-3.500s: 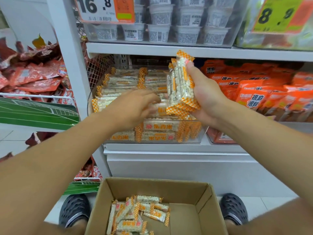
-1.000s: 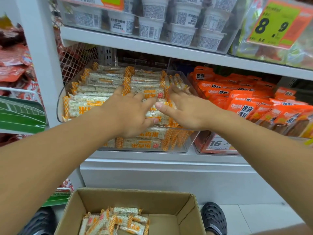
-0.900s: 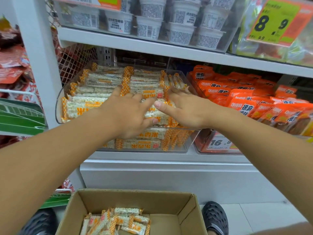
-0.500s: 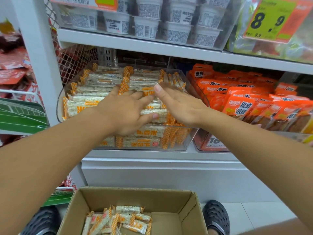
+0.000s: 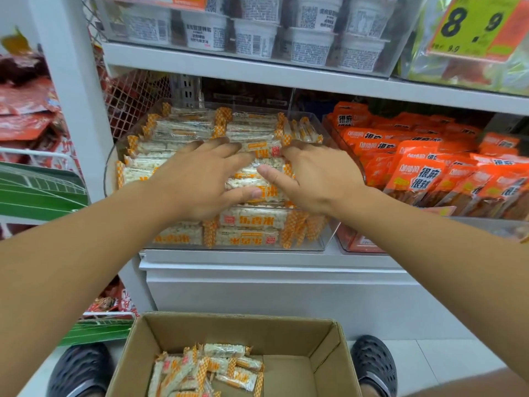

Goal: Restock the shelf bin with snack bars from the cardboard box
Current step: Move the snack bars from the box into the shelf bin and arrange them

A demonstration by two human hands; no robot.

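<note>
A clear plastic shelf bin (image 5: 323, 242) on the middle shelf is stacked with white snack bars (image 5: 183, 133) in orange-checked wrappers. My left hand (image 5: 197, 179) lies palm down on the front of the stack, fingers spread and nearly straight. My right hand (image 5: 317, 179) lies beside it on the right part of the stack, fingers extended, thumb pointing at the left hand. Neither hand grips a bar. Below, on the floor between my feet, an open cardboard box (image 5: 323, 353) holds several more snack bars (image 5: 209, 368) in its left half.
Orange snack packets (image 5: 423, 173) fill the bin to the right. White cups (image 5: 257, 38) stand on the shelf above. Red packets (image 5: 25, 116) hang at the left beyond a white upright (image 5: 77, 110). My black shoes (image 5: 375, 365) flank the box.
3.5 s ago my right hand held a bundle of bars above the bin; those now lie in it. Over the last second both flat hands shifted slightly on the stack.
</note>
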